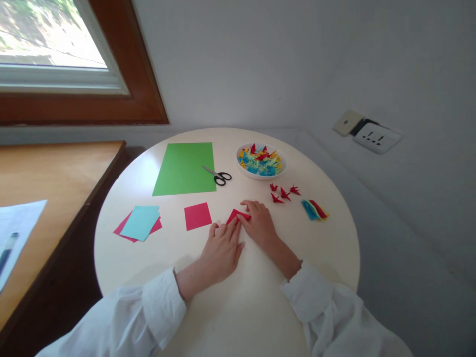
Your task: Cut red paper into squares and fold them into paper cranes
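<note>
A red folded paper (234, 214) lies on the round white table in front of me, partly covered by my fingers. My left hand (222, 250) rests on its near edge with fingers stretched out and pressing down. At the paper's right end, my right hand (259, 223) has its thumb against the fold and its index finger curled beyond it. A flat red square of paper (198, 216) is just left of my hands. Several small red paper cranes (284, 194) stand beyond my right hand.
Black-handled scissors (220, 177) lie partly on a green sheet (185, 168). A white bowl (242, 171) holds many colourful paper cranes. Light-blue and red paper squares (140, 223) are stacked at left; folded coloured strips (315, 210) lie at right. A wall borders the table.
</note>
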### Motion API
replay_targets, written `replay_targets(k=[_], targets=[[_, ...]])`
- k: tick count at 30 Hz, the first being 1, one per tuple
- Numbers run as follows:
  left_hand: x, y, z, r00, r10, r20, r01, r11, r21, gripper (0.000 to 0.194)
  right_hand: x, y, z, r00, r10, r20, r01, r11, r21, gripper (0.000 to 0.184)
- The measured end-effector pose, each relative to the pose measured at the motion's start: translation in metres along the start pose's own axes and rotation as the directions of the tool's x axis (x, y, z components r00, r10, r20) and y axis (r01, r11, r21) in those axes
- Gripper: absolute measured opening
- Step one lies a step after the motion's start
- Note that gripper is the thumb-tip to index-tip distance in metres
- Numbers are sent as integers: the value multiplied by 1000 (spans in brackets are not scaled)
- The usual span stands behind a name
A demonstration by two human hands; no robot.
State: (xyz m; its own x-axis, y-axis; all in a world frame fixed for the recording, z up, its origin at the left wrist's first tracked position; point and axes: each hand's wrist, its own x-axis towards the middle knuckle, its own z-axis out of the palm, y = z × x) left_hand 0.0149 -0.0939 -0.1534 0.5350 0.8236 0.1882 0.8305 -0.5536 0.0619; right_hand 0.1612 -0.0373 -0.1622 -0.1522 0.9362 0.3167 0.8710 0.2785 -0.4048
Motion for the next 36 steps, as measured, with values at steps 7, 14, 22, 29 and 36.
replay_targets(k=[7, 14, 22, 29, 36], targets=[[1, -2, 3, 1000, 8, -27, -8, 1000, -3, 46, -8, 16, -11, 994, 83, -74, -91, 989, -120, 21], [4, -1, 2, 1000, -19, -22, 18, 1000, -10, 45, -21, 16, -14, 979, -82, -186, 86, 996, 10, 32], [4, -3, 4, 998, 0, -60, 0, 1000, -1, 41, -41, 4, -14, 947, -320, 15, 320, 945, -70, 31], [-12, -12, -1, 992, -48, -114, 52, 998, 34, 38, -39, -2, -20, 957, -283, 64, 288, 954, -89, 26], [-25, -20, -3, 987, -59, -152, 68, 996, 51, 37, -39, -3, -23, 958, -270, 96, 278, 958, -74, 24]])
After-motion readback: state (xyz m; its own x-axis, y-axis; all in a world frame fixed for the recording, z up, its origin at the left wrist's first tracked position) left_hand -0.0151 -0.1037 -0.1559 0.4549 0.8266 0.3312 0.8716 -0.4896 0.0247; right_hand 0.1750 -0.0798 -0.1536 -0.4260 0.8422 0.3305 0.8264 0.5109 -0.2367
